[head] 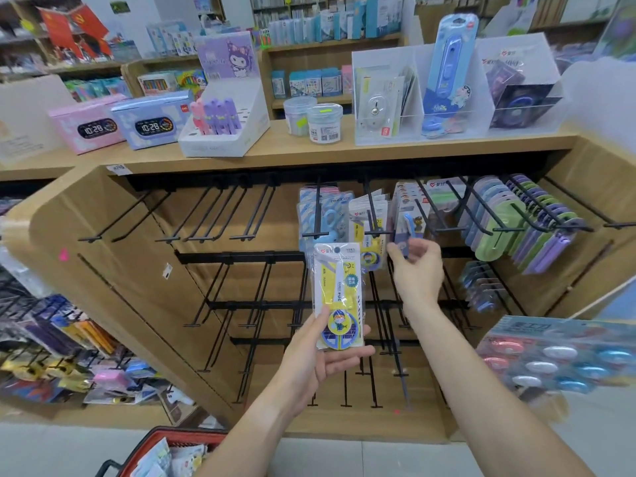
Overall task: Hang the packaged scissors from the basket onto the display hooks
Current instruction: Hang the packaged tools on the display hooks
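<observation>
The left hand (pixel 321 352) grips the yellow scissors pack (pixel 338 297) by its lower end, upright just below the hook (pixel 373 215), hang-hole uppermost for threading. The right hand (pixel 414 266), fingers loosely spread and holding nothing, hovers right of that hook, likely ready to steady the hanging packs (pixel 366 210).

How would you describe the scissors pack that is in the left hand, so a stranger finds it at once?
Look at the wooden display rack with black hooks. In front of its middle, the left hand holds up one yellow scissors pack. Unlike its neighbours, it hangs on no hook.
</observation>
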Action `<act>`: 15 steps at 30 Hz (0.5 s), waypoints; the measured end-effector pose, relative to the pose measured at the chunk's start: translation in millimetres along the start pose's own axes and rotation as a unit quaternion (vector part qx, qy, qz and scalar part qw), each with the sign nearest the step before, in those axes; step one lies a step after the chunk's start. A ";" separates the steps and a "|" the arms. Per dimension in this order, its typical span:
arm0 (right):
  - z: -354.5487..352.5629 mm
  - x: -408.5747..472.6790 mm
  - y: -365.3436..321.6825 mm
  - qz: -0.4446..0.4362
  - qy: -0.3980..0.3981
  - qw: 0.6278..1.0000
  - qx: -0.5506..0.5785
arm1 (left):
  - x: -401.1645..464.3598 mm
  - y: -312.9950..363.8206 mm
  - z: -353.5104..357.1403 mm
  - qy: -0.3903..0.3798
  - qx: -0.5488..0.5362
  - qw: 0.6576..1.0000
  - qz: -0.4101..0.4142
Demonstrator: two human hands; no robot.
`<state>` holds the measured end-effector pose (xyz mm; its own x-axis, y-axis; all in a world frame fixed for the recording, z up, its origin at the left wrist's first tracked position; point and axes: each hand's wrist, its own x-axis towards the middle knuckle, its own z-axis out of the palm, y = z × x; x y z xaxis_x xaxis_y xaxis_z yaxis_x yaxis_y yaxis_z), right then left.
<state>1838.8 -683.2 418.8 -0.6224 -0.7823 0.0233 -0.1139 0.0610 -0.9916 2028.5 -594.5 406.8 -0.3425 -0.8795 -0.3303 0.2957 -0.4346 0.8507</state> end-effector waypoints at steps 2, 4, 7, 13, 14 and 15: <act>-13.8 -34.9 -0.4 0.001 -0.041 0.997 0.064 | 3.0 -1.4 4.5 -0.008 0.012 1.000 0.000; -21.3 -65.5 2.4 0.023 -0.120 0.984 0.127 | 5.3 -4.5 11.3 -0.016 0.038 0.999 -0.007; -24.1 -80.1 13.5 0.023 -0.136 0.979 0.153 | 8.5 -9.7 20.7 -0.021 0.100 0.995 -0.013; -30.1 -68.2 8.9 -0.042 -0.151 0.977 0.145 | 22.8 1.8 21.6 0.072 0.264 0.946 0.172; -29.3 -66.8 6.0 -0.051 -0.155 0.976 0.142 | 26.2 5.3 19.9 0.097 0.260 0.939 0.205; -28.2 -65.6 2.8 -0.058 -0.156 0.976 0.141 | 29.3 8.5 18.7 0.109 0.255 0.932 0.231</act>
<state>1857.4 -614.1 418.1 -0.3476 -0.9268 0.1421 0.0743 -0.1782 -0.9812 2004.3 -620.4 412.0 -0.0770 -0.9927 0.0926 -0.1158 0.1011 0.9881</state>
